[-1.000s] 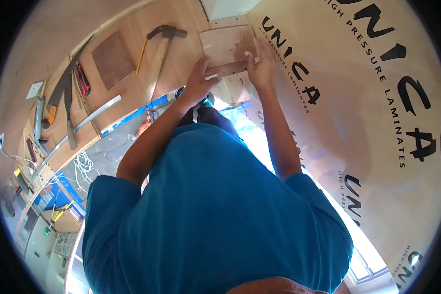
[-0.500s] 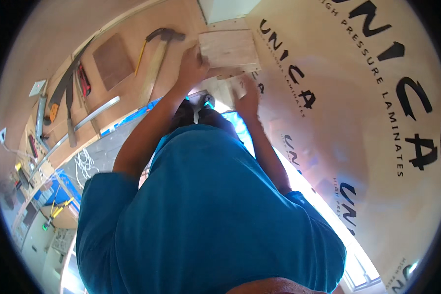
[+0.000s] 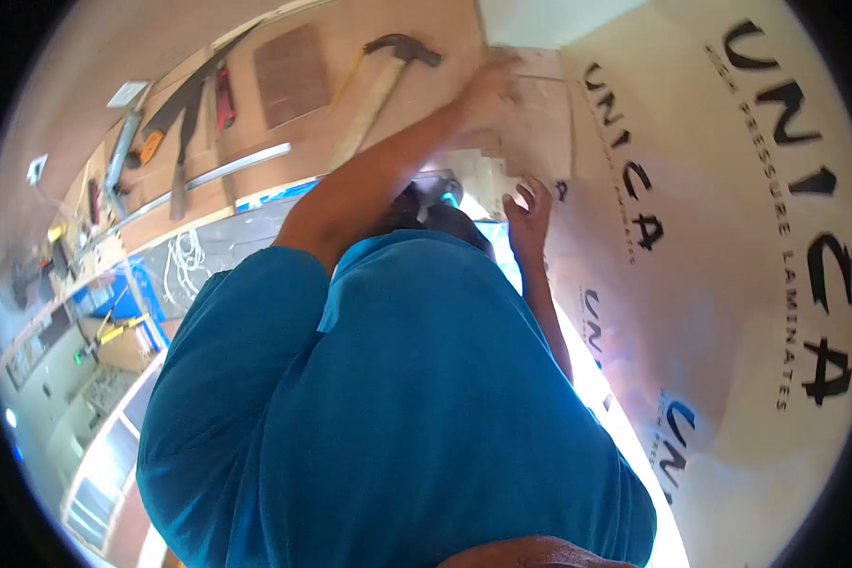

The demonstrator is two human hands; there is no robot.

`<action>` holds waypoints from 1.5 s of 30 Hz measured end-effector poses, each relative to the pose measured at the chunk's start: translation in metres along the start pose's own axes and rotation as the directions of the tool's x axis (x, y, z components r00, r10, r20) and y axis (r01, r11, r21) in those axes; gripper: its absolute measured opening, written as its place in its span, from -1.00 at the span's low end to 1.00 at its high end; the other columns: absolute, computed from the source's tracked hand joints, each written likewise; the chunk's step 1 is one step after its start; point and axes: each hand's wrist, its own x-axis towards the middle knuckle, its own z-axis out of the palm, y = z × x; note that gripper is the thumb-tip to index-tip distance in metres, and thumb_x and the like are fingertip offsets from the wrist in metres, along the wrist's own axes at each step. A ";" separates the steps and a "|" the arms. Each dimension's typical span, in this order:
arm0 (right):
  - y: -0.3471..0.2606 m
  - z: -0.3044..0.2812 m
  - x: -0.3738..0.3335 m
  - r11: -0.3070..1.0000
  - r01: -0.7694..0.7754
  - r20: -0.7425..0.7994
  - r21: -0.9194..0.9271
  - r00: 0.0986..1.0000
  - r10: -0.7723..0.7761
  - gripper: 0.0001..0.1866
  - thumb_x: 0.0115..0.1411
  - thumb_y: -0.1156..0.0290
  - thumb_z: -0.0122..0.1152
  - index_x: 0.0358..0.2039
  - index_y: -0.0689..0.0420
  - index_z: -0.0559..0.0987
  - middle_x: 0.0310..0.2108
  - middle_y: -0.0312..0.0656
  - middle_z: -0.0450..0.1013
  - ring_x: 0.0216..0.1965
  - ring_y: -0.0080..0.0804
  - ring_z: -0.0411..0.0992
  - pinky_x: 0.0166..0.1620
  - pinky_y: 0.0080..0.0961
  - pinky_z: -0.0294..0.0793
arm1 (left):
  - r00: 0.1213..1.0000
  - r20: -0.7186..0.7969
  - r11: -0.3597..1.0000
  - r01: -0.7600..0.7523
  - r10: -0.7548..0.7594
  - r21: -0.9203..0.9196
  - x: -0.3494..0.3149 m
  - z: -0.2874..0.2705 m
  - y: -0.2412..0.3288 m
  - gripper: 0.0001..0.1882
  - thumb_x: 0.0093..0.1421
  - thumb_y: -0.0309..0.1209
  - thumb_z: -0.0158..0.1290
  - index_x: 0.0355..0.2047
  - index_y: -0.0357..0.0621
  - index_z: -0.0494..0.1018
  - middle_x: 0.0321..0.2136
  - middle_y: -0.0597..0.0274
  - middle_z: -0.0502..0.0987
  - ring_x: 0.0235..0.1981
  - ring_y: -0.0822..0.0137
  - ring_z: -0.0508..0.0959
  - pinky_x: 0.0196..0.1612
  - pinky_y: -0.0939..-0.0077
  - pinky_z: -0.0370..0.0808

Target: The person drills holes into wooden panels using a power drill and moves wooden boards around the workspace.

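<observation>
A pale rectangular wooden board (image 3: 543, 128) lies at the far end of the worktop, beside the printed sheet. My left hand (image 3: 494, 87) reaches across to the board's upper left part. Motion smears its fingers, so I cannot tell if they grip the board. Just below the board's near edge is my right hand (image 3: 528, 213), with its fingers apart and bent and nothing visible in them. Left of my left forearm lies a claw hammer (image 3: 379, 99) with a wooden handle, and a yellow pencil (image 3: 347, 79) is beside it.
A brown flat panel (image 3: 292, 76), a handsaw (image 3: 182, 99), a red-handled cutter (image 3: 224, 97) and a metal strip (image 3: 239, 165) lie on the worktop to the left. A large printed protective sheet (image 3: 710, 256) covers the right side. A coiled white cord (image 3: 186, 261) sits lower left.
The whole view has shifted, so things appear farther right. My left hand has moved from the board's left edge to its upper part. My right hand has drawn back from the board, fingers spread.
</observation>
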 end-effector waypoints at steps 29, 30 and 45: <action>0.006 -0.021 0.117 0.832 -0.546 -0.054 0.097 0.832 0.552 -0.51 0.14 -0.06 0.35 -0.25 0.12 0.48 -0.40 -0.19 0.44 -0.57 -0.35 0.49 -0.54 -0.46 0.48 | 0.998 0.025 0.512 -0.049 0.054 0.858 -0.063 0.060 0.022 -0.41 0.09 -0.34 0.09 0.14 -0.29 0.32 0.06 -0.25 0.43 0.17 -0.21 0.35 0.31 0.04 0.16; 0.003 -0.020 0.116 0.831 -0.548 -0.045 0.097 0.832 0.554 -0.51 0.14 -0.06 0.35 -0.25 0.12 0.48 -0.40 -0.19 0.44 -0.57 -0.35 0.49 -0.54 -0.46 0.48 | 0.998 0.018 0.590 -0.054 0.066 0.806 -0.057 0.056 0.011 -0.40 0.09 -0.33 0.09 0.15 -0.28 0.31 0.07 -0.26 0.42 0.16 -0.21 0.35 0.30 0.04 0.17; 0.004 -0.031 0.093 0.768 -0.535 0.094 0.351 0.836 0.540 -0.47 0.27 -0.05 0.16 0.00 0.14 0.39 -0.17 -0.11 0.43 -0.27 -0.21 0.52 -0.28 -0.26 0.56 | 0.997 0.034 0.513 -0.064 0.068 0.856 -0.058 0.070 0.001 -0.33 0.06 -0.23 0.17 0.19 -0.17 0.33 -0.01 -0.14 0.51 0.07 -0.12 0.46 0.19 -0.02 0.34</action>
